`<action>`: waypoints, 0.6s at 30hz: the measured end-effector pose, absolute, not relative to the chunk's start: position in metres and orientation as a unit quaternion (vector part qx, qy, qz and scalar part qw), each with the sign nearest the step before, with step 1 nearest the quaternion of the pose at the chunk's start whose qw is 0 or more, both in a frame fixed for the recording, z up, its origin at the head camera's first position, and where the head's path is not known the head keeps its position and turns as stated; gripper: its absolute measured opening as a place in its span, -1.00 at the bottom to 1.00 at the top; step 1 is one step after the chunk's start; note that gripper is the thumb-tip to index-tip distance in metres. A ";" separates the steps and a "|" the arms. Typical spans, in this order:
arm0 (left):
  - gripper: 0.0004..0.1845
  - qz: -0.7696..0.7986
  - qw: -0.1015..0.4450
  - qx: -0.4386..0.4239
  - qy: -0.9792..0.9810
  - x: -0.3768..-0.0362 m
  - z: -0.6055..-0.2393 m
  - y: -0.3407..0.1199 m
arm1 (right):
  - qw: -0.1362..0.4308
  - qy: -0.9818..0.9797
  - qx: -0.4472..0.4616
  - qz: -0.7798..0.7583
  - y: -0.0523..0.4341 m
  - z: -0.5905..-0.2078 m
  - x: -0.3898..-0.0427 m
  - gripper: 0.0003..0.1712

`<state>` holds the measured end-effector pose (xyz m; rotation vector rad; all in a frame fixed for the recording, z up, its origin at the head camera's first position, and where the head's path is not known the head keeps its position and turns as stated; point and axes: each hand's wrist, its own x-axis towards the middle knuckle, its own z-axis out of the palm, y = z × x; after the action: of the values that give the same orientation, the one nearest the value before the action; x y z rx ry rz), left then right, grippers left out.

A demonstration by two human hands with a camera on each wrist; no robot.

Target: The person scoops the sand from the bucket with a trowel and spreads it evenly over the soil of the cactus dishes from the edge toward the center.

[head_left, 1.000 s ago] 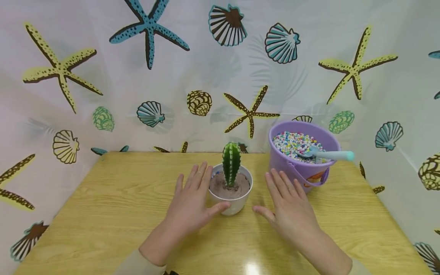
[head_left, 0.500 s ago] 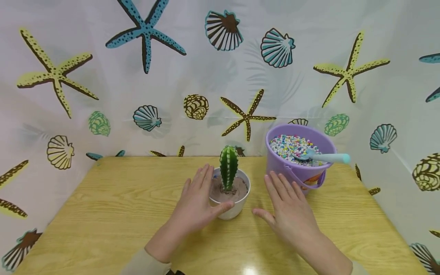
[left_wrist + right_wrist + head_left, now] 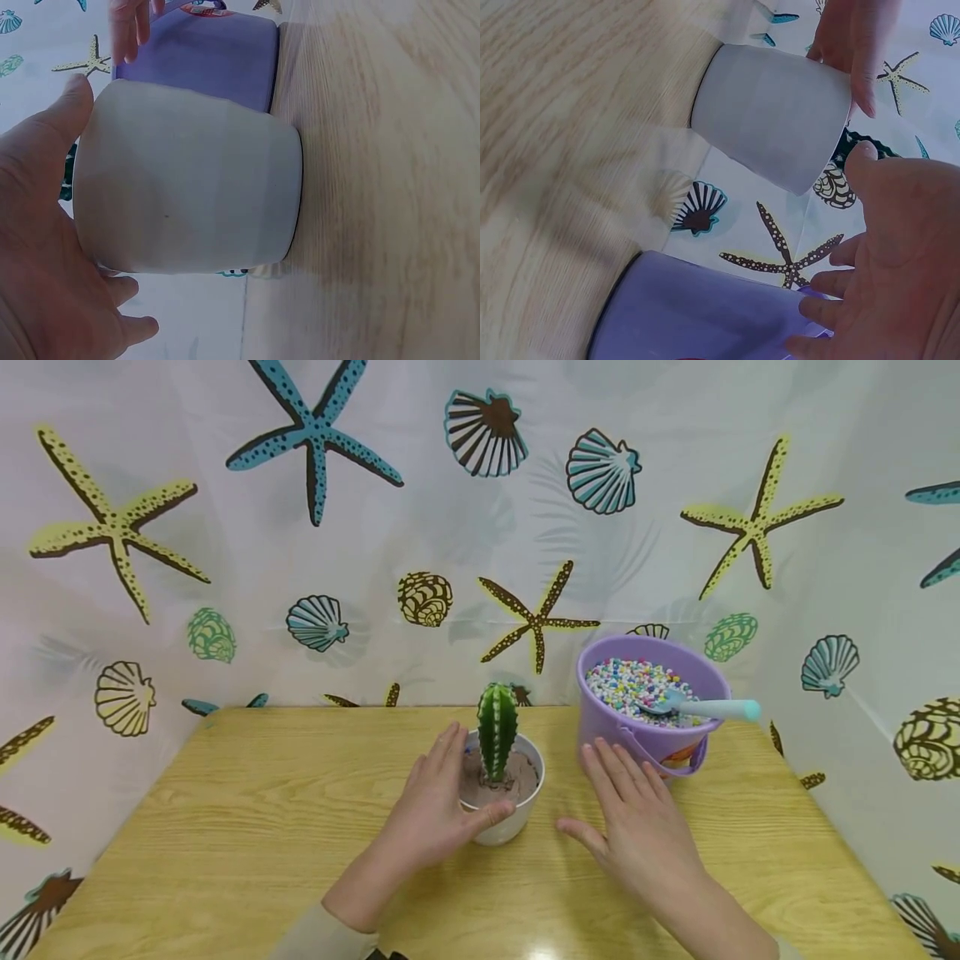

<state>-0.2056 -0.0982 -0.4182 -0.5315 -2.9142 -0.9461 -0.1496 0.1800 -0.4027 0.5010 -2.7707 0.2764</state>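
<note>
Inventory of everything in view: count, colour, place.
Table: one, light wood, foreground
Backdrop: one, white with sea-life print, behind table
Bucket: one, purple, on table, right
Beads: many, multicoloured, in bucket
Scoop: one, pale blue, on beads
Pot: one, white, on table, left of bucket
Filling: one, brown, in pot
Cactus: one, green, upright in filling
Unclear item: one, black, bottom edge
Left hand: one, bare, at pot's left
Right hand: one, bare, near bucket
Sleeves: two, beige, at wrists

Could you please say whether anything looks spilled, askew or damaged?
Nothing stands out: the cactus stands upright in its white pot, and the beads sit inside the upright purple bucket, with none visible on the table.
</note>
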 end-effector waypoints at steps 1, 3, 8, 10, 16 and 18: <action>0.39 -0.313 0.014 -0.169 -0.935 -0.206 -0.418 -0.098 | 0.154 -0.968 0.174 0.098 0.181 -0.402 -0.149 0.11; 0.40 -0.330 0.009 -0.164 -0.930 -0.207 -0.419 -0.099 | 0.155 -0.968 0.174 0.098 0.182 -0.401 -0.149 0.11; 0.44 -0.359 0.006 -0.159 -0.920 -0.208 -0.421 -0.099 | 0.172 -0.964 0.183 0.086 0.185 -0.395 -0.147 0.10; 0.45 -0.363 0.005 -0.157 -0.919 -0.209 -0.423 -0.099 | 0.180 -0.962 0.187 0.081 0.187 -0.392 -0.146 0.09; 0.43 -0.374 0.001 -0.151 -0.915 -0.210 -0.425 -0.097 | 0.190 -0.959 0.196 0.081 0.192 -0.380 -0.143 0.07; 0.41 -0.382 -0.003 -0.148 -0.912 -0.210 -0.426 -0.096 | 0.196 -0.957 0.197 0.082 0.195 -0.375 -0.143 0.05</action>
<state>-0.2098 -0.0958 -0.4257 -0.4658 -2.8710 -1.2027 -0.1426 0.1954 -0.3753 0.5521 -2.6809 0.2284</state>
